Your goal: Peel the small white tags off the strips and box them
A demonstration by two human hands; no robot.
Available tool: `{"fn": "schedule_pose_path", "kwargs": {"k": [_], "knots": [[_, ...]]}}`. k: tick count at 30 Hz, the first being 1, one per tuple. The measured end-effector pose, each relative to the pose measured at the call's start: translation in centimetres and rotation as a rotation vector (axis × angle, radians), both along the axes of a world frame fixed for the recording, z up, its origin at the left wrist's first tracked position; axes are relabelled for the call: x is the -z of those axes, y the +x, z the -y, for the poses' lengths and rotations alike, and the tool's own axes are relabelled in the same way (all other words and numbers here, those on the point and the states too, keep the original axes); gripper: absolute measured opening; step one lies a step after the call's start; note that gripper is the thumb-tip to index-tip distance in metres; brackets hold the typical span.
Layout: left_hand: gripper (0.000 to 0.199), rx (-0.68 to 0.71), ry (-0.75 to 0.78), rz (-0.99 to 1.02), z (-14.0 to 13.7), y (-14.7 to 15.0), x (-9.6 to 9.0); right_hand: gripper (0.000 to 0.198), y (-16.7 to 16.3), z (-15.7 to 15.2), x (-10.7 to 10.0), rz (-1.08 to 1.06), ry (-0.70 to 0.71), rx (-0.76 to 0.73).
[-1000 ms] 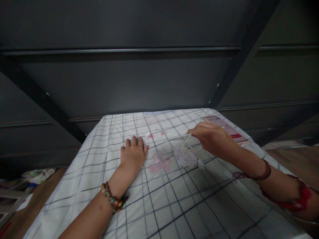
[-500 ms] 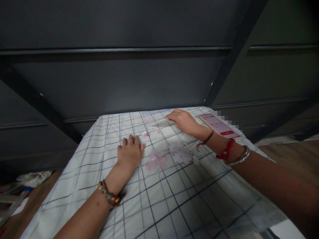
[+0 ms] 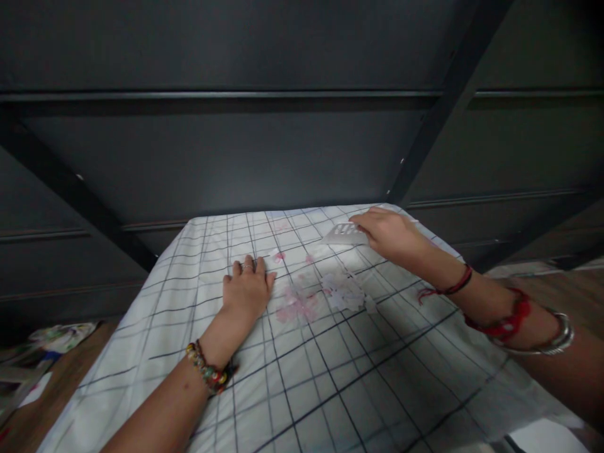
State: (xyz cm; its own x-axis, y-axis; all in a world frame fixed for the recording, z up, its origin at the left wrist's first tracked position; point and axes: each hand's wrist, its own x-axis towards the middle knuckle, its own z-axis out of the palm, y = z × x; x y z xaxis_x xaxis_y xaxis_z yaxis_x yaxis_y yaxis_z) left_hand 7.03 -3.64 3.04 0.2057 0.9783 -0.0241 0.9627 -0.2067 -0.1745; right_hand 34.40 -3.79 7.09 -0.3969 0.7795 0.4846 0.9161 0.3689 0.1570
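My left hand lies flat on the white checked cloth, fingers spread, holding nothing. My right hand, farther back on the right, pinches the edge of a thin whitish sheet with pale shapes on it; its exact kind is unclear. The sheet is tilted over the cloth. Between the hands lie a cluster of see-through pink flower-like pieces and a pile of whitish cut-out pieces. A small pink-and-white piece rests just beyond my left fingertips.
A dark panelled wall stands right behind the table's far edge. On the lower left, a patterned cloth and other items lie near the wooden floor. A white object shows at the lower right.
My right hand has moved to the right with the sheet, turning its face more toward me. The phone on the right is now hidden behind my hand and arm. My left hand stays put.
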Motion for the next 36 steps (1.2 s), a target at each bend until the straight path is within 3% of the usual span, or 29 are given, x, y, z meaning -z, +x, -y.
{"fn": "schedule_pose_path", "kwargs": {"k": [10, 15, 19, 28, 36], "knots": [[0.049, 0.001, -0.01, 0.006, 0.0, 0.1, -0.2, 0.033, -4.6, 4.5, -1.1, 0.034, -0.06, -0.134], [0.05, 0.003, -0.01, 0.006, 0.0, 0.0, -0.1, 0.034, -4.0, 2.5, -1.5, 0.064, 0.01, -0.099], [0.052, -0.005, -0.002, 0.0, -0.1, 0.0, 0.1, 0.034, -3.8, 1.2, -1.1, 0.085, -0.077, -0.081], [0.052, -0.003, -0.015, 0.01, -0.2, 0.0, 0.0, 0.034, -4.4, 4.4, -1.3, -0.026, -0.089, -0.193], [0.051, -0.001, -0.013, 0.009, -0.1, -0.1, 0.0, 0.029, -2.4, 4.2, -1.6, 0.101, -0.039, -0.11]]}}
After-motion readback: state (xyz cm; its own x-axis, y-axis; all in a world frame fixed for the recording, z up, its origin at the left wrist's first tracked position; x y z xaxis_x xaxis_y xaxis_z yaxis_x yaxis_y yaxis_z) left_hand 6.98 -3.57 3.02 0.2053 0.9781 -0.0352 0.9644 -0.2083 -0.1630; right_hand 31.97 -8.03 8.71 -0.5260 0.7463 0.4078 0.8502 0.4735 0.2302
